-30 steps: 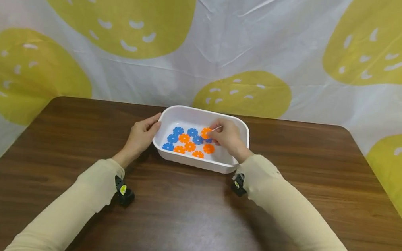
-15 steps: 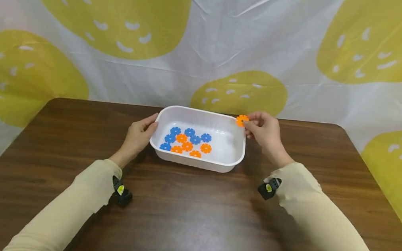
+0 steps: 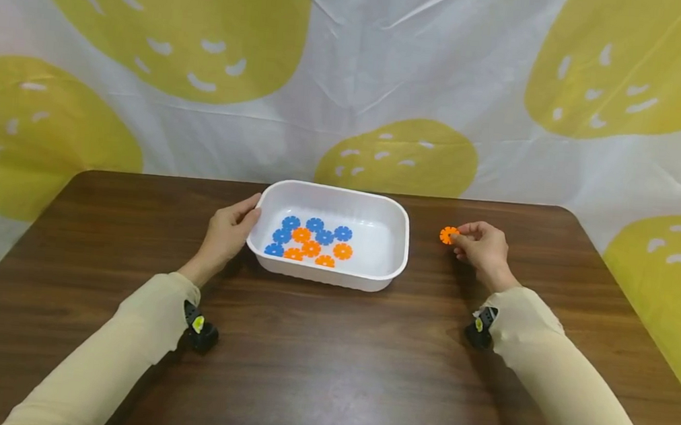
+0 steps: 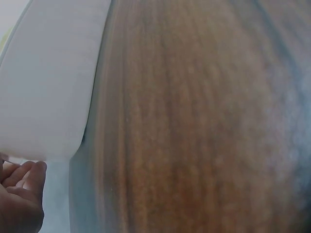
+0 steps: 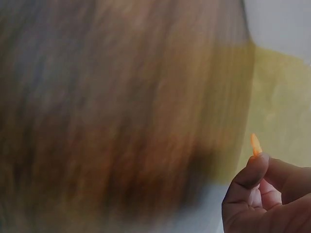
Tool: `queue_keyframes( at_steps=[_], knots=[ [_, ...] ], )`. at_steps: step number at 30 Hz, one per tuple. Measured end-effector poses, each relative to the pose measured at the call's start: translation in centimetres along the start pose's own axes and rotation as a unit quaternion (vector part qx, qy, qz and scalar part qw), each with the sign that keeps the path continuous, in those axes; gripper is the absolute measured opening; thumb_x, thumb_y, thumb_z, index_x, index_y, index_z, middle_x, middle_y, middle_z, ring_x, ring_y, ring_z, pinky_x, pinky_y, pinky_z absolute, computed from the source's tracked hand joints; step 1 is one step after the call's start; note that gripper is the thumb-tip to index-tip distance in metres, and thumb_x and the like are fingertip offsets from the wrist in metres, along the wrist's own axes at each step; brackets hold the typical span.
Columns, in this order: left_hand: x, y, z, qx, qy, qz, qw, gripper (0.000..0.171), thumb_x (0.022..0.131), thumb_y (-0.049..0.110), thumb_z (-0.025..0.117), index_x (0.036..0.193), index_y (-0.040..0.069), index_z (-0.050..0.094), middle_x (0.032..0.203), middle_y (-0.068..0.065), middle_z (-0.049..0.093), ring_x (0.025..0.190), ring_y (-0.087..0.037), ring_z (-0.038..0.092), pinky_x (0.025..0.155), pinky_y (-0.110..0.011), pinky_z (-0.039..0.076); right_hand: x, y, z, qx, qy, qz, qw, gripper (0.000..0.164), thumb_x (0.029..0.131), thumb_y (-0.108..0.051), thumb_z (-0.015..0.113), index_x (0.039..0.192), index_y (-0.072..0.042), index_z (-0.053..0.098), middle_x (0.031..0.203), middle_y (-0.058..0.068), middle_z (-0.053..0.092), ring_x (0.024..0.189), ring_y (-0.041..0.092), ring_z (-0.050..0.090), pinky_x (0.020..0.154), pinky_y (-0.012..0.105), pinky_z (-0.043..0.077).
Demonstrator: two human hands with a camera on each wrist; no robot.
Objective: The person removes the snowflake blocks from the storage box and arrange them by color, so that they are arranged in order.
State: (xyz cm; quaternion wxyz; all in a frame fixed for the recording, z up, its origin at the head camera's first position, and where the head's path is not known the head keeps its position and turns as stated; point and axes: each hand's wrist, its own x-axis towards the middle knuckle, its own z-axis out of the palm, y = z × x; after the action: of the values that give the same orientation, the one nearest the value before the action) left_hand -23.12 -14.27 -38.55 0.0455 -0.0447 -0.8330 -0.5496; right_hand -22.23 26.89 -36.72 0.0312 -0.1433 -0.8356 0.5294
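A white plastic tub [image 3: 377, 205] stands toward the back of the table, holding several blue flower-shaped discs [image 3: 315, 224] and several orange ones [image 3: 311, 248] on its left side. My left hand [image 3: 224, 237] touches the tub's left end from outside, thumb and index finger apart. In the left wrist view, the left hand's fingers [image 4: 24, 179] are just at the tub's end wall [image 4: 48, 87]. To the right of the tub, my right hand [image 3: 484, 251] pinches one orange flower-shaped disc [image 3: 448, 235] between thumb and fingers; the right wrist view shows that disc edge-on.
The dark wooden table [image 3: 327, 366] reaches back to a white curtain [image 3: 213, 137] with yellow shapes. Black wrist cameras [image 3: 200, 336] sit on both forearms.
My right hand has lifted an orange disc out of the tub and carried it over the right rim, then lower beside the tub. The left hand keeps its place at the tub's end.
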Motion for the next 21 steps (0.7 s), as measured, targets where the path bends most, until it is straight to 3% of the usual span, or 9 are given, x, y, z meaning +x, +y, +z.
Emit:
queue_keyframes(
  at_steps=[16,21],
  knots=[
    [-0.2,-0.1,0.0,-0.002,-0.009,-0.012,0.9999,0.044,0.098,0.019,0.049,0.139,0.005,0.045,0.143,-0.012,0.044,0.132,-0.025,0.042,0.104,-0.039,0.04,0.5,1.0,-0.7,-0.061,0.003,-0.006,0.998,0.028,0.087,-0.005,0.063,0.109,0.011,0.055,0.067,-0.008,0.058,0.052,-0.001,0.055,0.049,0.016,0.051],
    [-0.1,0.0,0.0,-0.006,-0.001,-0.001,1.0,0.042,0.098,0.017,0.05,0.138,0.003,0.046,0.141,-0.014,0.045,0.131,-0.026,0.043,0.104,-0.038,0.04,0.9,1.1,-0.8,-0.089,0.007,-0.013,0.996,0.026,0.086,-0.006,0.065,0.105,0.01,0.058,0.072,0.001,0.063,0.053,0.001,0.055,0.048,0.018,0.05]
  ],
)
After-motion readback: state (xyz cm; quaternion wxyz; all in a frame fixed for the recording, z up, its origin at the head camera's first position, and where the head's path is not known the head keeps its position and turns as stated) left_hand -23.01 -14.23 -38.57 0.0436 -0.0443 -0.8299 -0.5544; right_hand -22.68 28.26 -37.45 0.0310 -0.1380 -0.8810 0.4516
